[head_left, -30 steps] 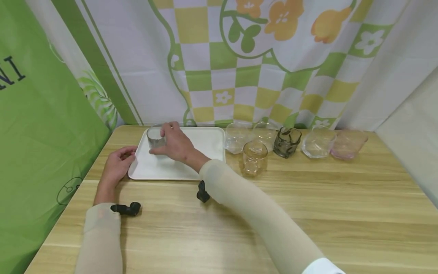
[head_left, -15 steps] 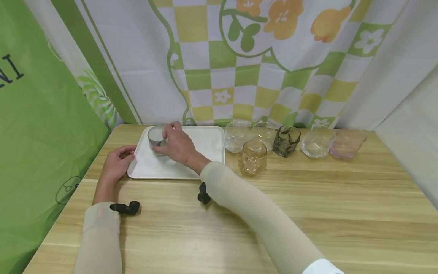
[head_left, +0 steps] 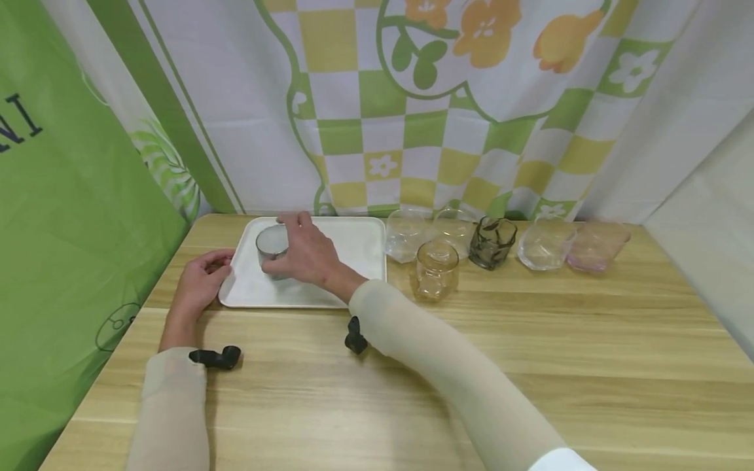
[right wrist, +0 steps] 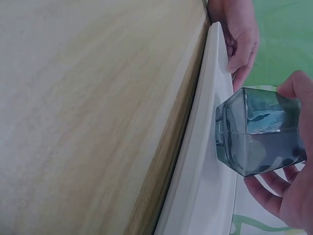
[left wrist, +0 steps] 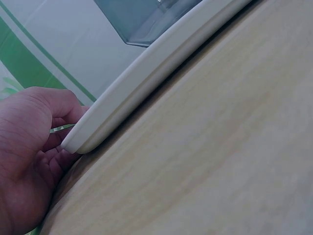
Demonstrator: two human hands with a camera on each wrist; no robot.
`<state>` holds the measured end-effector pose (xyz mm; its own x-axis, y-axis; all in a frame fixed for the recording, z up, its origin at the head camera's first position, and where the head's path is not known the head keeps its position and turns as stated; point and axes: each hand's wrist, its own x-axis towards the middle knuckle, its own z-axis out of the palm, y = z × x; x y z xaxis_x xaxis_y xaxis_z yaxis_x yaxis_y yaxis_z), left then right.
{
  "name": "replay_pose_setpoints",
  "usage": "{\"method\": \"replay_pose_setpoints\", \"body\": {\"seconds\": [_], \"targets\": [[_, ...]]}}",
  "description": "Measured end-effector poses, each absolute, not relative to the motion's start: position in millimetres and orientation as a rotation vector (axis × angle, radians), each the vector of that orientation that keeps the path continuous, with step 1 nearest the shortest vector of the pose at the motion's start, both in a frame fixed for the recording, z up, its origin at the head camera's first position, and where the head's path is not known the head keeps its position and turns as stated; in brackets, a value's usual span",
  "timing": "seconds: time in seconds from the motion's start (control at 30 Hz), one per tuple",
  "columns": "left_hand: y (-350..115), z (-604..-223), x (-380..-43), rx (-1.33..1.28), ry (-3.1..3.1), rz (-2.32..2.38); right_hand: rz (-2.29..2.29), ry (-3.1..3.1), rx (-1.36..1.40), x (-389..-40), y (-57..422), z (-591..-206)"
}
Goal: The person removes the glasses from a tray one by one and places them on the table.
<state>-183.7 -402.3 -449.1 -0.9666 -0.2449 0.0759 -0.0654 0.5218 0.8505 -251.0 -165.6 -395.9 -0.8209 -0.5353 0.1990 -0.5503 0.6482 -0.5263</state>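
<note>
A white rectangular tray [head_left: 353,252] lies at the back left of the wooden table. My right hand [head_left: 311,254] grips a grey-blue tinted drinking glass [head_left: 271,242], thumb on the near side and fingers on the far side. In the right wrist view the glass [right wrist: 264,132] shows its angular sides, its base at the tray's surface; whether it bears on the tray I cannot tell. At the tray's left edge my left hand [head_left: 201,282] holds the rim. The left wrist view shows that hand [left wrist: 34,142] with its curled fingers around the tray corner.
Right of the tray stand clear glasses [head_left: 406,237], an amber glass [head_left: 437,273], a dark patterned glass [head_left: 493,243], another clear glass [head_left: 546,245] and a pinkish glass [head_left: 596,248]. A patterned curtain [head_left: 389,144] hangs behind the table, a green cloth [head_left: 71,248] at left.
My right hand has brought the tinted glass slightly nearer to me and a little right over the tray. The left hand and the other glasses stay in place.
</note>
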Motion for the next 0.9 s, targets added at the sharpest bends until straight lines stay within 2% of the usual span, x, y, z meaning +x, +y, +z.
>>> {"method": "replay_pose_setpoints", "body": {"seconds": [0.37, 0.9], "targets": [[-401.4, -451.6, -183.9, 0.241, -2.572, -1.424, 1.006, -2.82, 0.916, -241.2, -155.4, -388.1], [-402.3, -449.8, -183.4, 0.279, -2.605, -1.379, 1.078, -2.814, 1.057, -218.5, -118.2, -351.0]]}}
